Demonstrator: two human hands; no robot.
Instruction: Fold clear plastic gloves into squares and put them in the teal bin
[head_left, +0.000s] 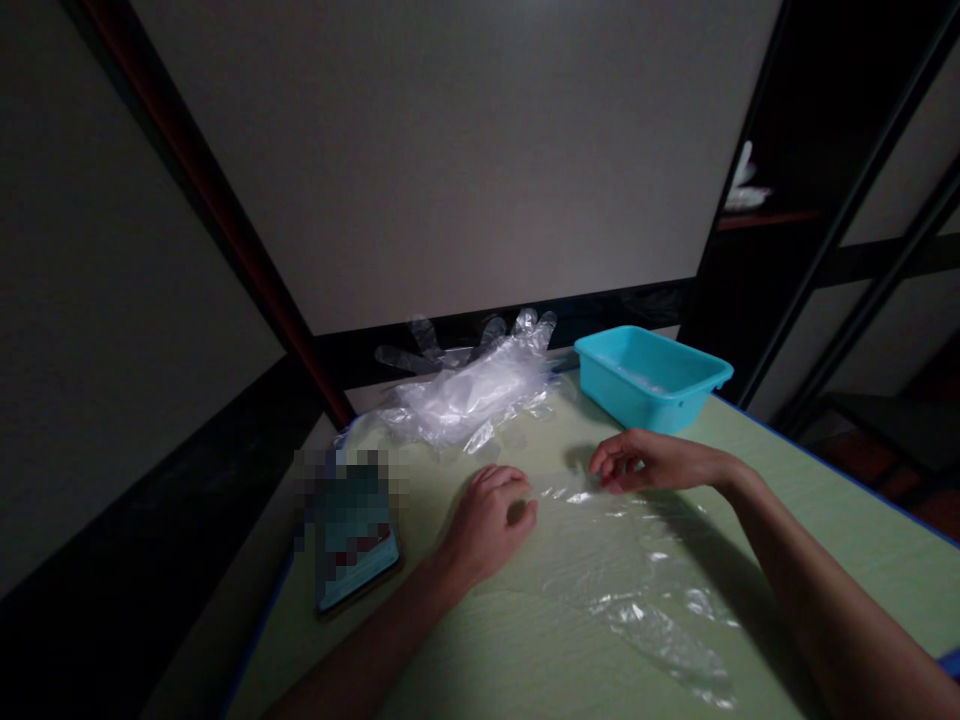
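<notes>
One clear plastic glove (pixel 592 550) lies spread on our green worktop (pixel 480 670), below and between our hands. Its long axis runs slantwise, from beside our left hand (pixel 495 520) down to the right, and its fingers point to the right and back towards us. The nearest finger is the plainest, crinkled and shiny; the others are faint, and we cannot make out the cuff edge clearly.

Our two hands are apart from each other. The left rests at the glove's left side, thumb and forefinger curved with a gap showing between them. The right hand (pixel 637 462) is at the far edge of the film, fingers curled inwards. We cannot tell whether either one pinches the plastic.

Beyond the left hand, a heap of clear gloves (pixel 472 395) sits at the far edge, some fingers sticking up in front of the pale panel (pixel 487 170). To the right, a turquoise basin (pixel 622 395) holds something clear; our right hand stands between it and the glove. On our left lies a phone (pixel 358 572), its screen lit and partly pixelated. Our right forearm crosses the worktop beside the glove's fingers.
</notes>
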